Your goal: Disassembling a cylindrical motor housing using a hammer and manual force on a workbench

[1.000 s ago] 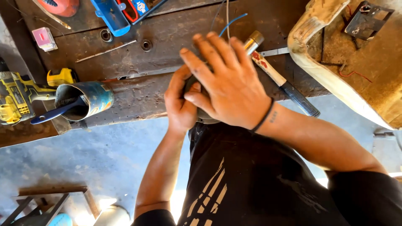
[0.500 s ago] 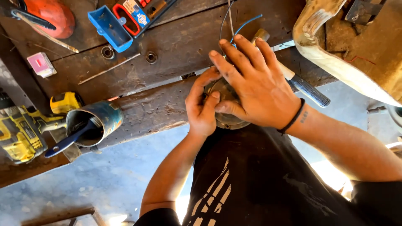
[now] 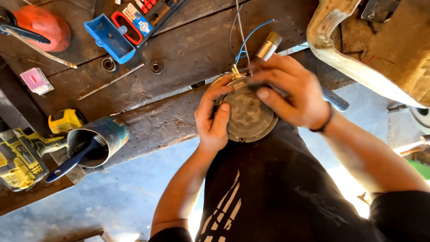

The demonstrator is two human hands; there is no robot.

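A round, dull grey metal disc with blue and white wires rising from its top rests at the near edge of a dark wooden workbench. My left hand grips the disc's left rim with thumb on its face. My right hand holds the disc's upper right edge, fingers curled over it. A tool with a brass tip and a dark ribbed handle lies under my right hand.
A tin can with a blue-handled tool in it lies at the bench edge by a yellow cordless drill. Further back are a blue plastic tray, an orange helmet, a small pink box and washers. A worn cushioned seat is right.
My right hand has slid off the disc's face to its upper right edge, uncovering it. My left hand has come up along the left rim. The view has shifted slightly.
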